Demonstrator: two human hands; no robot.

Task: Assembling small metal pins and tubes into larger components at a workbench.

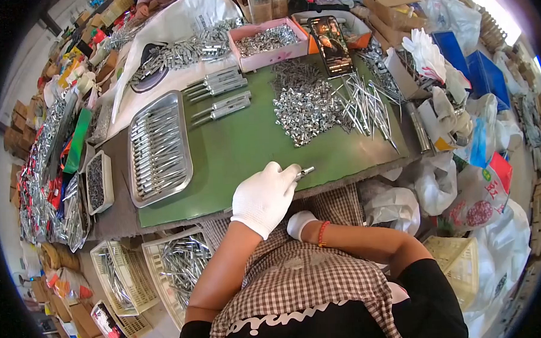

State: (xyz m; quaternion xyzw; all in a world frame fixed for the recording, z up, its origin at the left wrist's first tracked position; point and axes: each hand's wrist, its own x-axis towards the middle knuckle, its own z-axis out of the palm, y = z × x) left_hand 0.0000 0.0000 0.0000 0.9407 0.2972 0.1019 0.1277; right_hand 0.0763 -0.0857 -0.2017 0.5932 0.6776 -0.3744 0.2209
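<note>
My left hand (262,198), in a white knit glove, is at the front edge of the green work mat (233,152). Its thumb and fingers close on a small silver metal tube (305,172), whose end sticks out to the right; the rest is hidden in the grip. My right hand (301,224), also gloved, rests low against the checked apron (305,282), below the mat's edge. Its fingers are hidden. Ahead of both hands lie a pile of small silver metal fittings (307,114) and a heap of thin metal rods (365,107).
A steel tray (186,139) of slender metal rods stands on the left. Behind it lie grouped metal tubes (218,83). A pink box (271,57) of small parts and a propped phone (330,45) stand at the back. Crates (156,255) flank my lap.
</note>
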